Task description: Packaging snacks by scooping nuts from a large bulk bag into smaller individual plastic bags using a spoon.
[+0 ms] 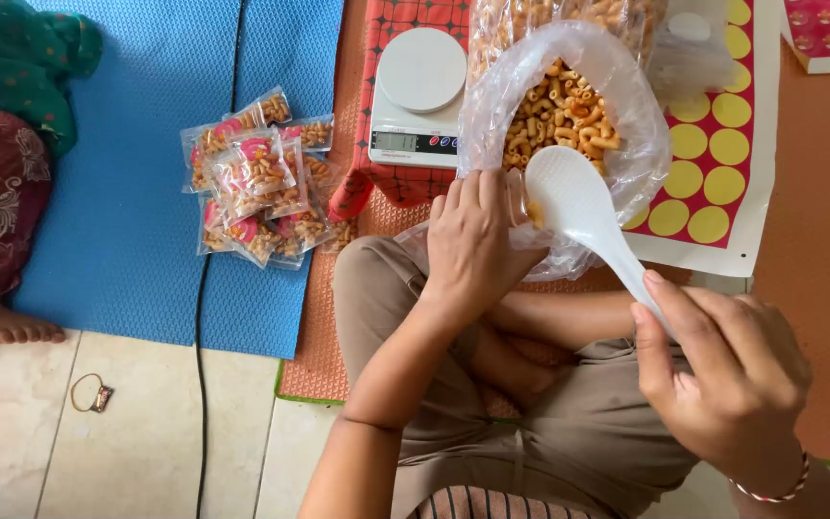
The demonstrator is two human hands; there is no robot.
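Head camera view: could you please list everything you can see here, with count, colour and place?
Snack bag: one, clear plastic, orange curls inside, centre top.
Spoon: one, white plastic, at the bag's mouth.
Kitchen scale: one, white, left of the bag.
Small packets: a pile, clear, filled, on the blue mat.
Sticker sheet: one, yellow circles on red, right of the bag.
Bangle: one, on the tiled floor.
Another person's foot: far left.
Left hand: grips the bag's rim.
Right hand: holds the spoon's handle.
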